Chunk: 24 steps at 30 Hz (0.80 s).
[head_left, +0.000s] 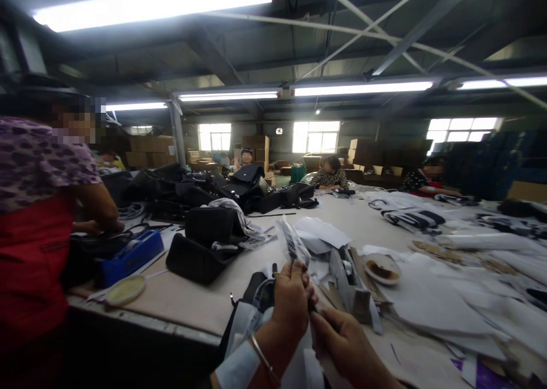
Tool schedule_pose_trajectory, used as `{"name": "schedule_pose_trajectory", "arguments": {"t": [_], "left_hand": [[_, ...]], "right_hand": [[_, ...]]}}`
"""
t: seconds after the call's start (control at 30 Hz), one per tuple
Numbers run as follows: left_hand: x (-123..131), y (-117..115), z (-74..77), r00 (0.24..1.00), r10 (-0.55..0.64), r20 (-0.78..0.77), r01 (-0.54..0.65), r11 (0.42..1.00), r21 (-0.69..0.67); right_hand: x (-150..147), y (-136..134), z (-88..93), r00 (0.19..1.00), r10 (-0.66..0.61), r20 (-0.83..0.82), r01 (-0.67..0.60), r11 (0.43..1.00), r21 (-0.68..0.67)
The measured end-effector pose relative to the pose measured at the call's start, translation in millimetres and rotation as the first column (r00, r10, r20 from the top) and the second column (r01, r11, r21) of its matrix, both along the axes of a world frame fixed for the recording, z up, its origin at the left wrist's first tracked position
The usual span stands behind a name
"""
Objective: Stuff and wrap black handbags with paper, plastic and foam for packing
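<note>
In the head view my left hand [290, 298], with a bangle at the wrist, is closed around a black strap partly covered by a clear plastic sleeve [291, 238]. The sleeve sticks up beyond its fingers. Just below and to the right, my right hand [348, 340] pinches the lower part of the same strap. Both hands are close together above the table's near edge. Behind my left forearm lies a black bag [252, 289] with white wrapping, partly hidden by the arm.
Black bags [209, 249] are heaped on the table [188, 303] to the left and back. A blue box [132, 258] and round lid [126, 290] lie near a co-worker in a red apron [34, 263]. Paper sheets [444, 303] and a stained dish [382, 268] cover the right.
</note>
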State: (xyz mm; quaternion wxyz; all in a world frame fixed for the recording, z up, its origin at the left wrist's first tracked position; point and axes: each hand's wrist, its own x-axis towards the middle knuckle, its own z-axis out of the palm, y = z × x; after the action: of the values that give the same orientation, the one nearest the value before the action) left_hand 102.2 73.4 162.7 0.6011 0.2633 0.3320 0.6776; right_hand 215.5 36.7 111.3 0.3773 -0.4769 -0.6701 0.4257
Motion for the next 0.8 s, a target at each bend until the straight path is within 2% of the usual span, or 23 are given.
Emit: {"name": "schedule_pose_trajectory", "arguments": {"t": [0.07, 0.13, 0.3, 0.47, 0.53, 0.67, 0.8], "left_hand": [[-4.4, 5.0, 4.3, 0.999, 0.024, 0.031, -0.024, 1.0, -0.008], [-5.2, 7.5, 4.6, 0.998, 0.033, 0.05, -0.032, 0.999, -0.006], [2.9, 3.7, -4.4, 0.999, -0.02, 0.041, 0.021, 1.0, -0.013], [4.1, 2.0, -5.8, 0.998, -0.065, 0.016, 0.065, 0.998, 0.003], [3.3, 5.1, -3.8, 0.998, -0.068, -0.005, 0.068, 0.998, 0.018], [4.2, 15.8, -2.6, 0.993, -0.115, -0.03, 0.116, 0.993, 0.038], [4.3, 19.3, -1.9, 0.989, -0.136, -0.066, 0.139, 0.989, 0.05]], "right_hand": [[-0.4, -5.1, -6.1, 0.996, 0.037, -0.085, -0.048, 0.991, -0.128], [-2.2, -8.2, -7.5, 0.987, 0.057, -0.149, -0.084, 0.979, -0.183], [-8.0, -0.9, -1.6, 0.982, 0.067, -0.177, -0.09, 0.988, -0.128], [-6.3, 4.2, 10.4, 0.972, 0.076, -0.224, -0.12, 0.974, -0.191], [-3.7, 3.5, 20.9, 0.968, 0.073, -0.241, -0.139, 0.952, -0.272], [2.3, 8.9, 38.7, 0.924, 0.048, -0.38, -0.224, 0.872, -0.434], [7.8, 13.2, 43.5, 0.882, 0.063, -0.467, -0.309, 0.826, -0.472]]}}
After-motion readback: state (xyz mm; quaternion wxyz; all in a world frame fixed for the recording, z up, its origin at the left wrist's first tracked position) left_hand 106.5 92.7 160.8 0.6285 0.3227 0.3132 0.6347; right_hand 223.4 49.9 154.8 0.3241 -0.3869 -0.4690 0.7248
